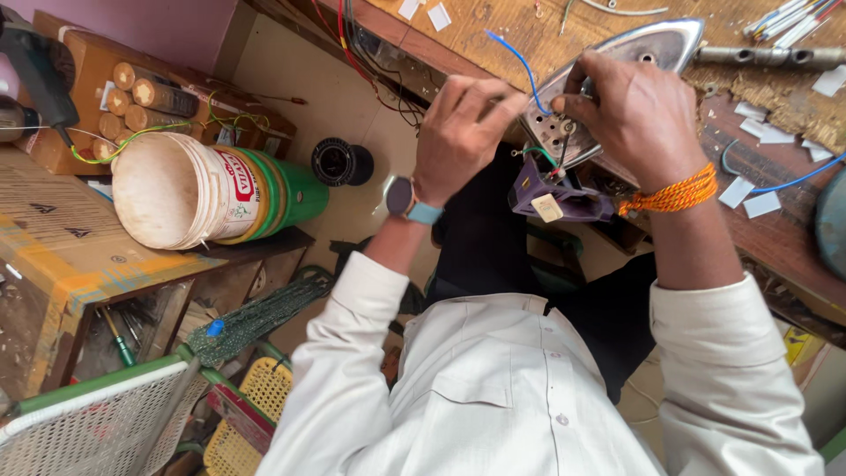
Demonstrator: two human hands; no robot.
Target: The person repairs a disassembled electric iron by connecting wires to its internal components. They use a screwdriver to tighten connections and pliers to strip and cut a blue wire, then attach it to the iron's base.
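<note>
Head view: I look down over a white shirt at two bare hands working at the edge of a wooden bench [564, 35].
Iron: a clothes iron [617, 66] lies tilted against the bench edge, its shiny metal plate up and its open rear end toward me, showing terminals and small holes.
Left hand: my left hand [463, 132] is raised just left of the iron's rear, fingers drawn narrow in a pinch on the blue wire [524, 66], which curves up from the terminals.
Watch: a round watch on a light blue strap [407, 201] sits on that wrist.
Right hand: my right hand [630, 110] rests on the iron's rear, fingertips pressed together at the terminal area; I cannot tell whether they hold a small part or only touch the metal.
Wrist thread: an orange thread band [674, 194] wraps the right wrist.
Purple piece: a purple plastic piece [560, 198] with a pale tag hangs just below the iron, joined by green and red leads.
Bucket: a white and green bucket [211, 189] lies on its side on a shelf to the left, well apart from the hands.
Paper slips: small white slips [758, 132] lie scattered on the bench right of the iron.
Spool: a black spool [342, 163] sits on the floor beside the bucket.
</note>
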